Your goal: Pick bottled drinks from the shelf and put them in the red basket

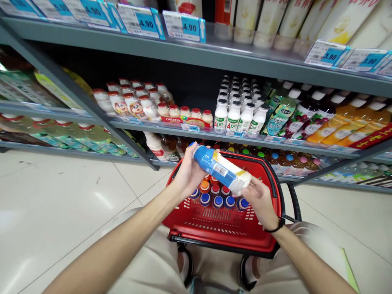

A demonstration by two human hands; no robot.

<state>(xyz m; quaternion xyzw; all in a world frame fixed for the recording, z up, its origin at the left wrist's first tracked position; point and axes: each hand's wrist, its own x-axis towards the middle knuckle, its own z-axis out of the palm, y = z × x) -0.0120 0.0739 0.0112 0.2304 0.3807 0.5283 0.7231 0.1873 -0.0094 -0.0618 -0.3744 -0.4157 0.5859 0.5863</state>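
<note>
A blue and white drink bottle [220, 168] with a barcode lies tilted between my two hands, above the basket. My left hand [190, 173] is closed round its blue cap end. At the lower right, the fingers of my right hand [259, 198] grip the bottle's base. Below it stands a red shopping basket [208, 237] with black edges. Inside are several upright bottles, among them a row with blue caps [218, 201] and others with an orange cap [204, 186] and red caps. The held bottle and my hands hide part of the basket's contents.
Ahead, a grey shelf [190, 53] holds white AD bottles [234, 116], red-capped bottles [128, 102], a pack of small bottles [185, 116] and orange juice bottles [339, 122]. Price tags [185, 26] line the upper edge. The basket's black handle [294, 202] sticks out right.
</note>
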